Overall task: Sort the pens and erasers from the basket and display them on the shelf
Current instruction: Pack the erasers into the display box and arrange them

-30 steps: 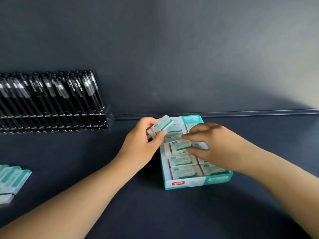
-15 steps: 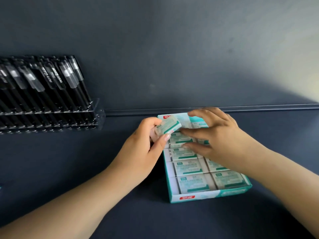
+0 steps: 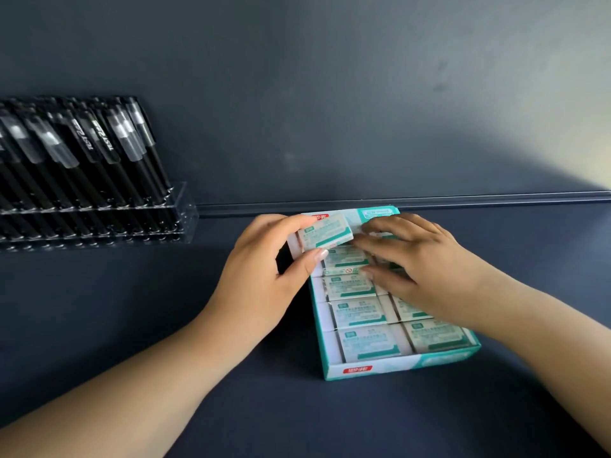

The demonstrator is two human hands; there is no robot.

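Pens: black pens stand racked in a clear acrylic holder at the far left of the dark shelf — this half of the sort looks done, as far as the view reaches.
Erasers: wrapped white-and-teal erasers fill the near rows of an open teal display box at centre; the far rows are hidden by the hands, so how full they are cannot be told.
Left hand: the left hand pinches one eraser between thumb and fingers, held over the far left corner of the box.
Right hand: the right hand lies with fingers spread on the erasers in the right column, touching them; it grasps nothing visible.
Left to do: seating the held eraser — probably one of the last.
Basket: not in view.
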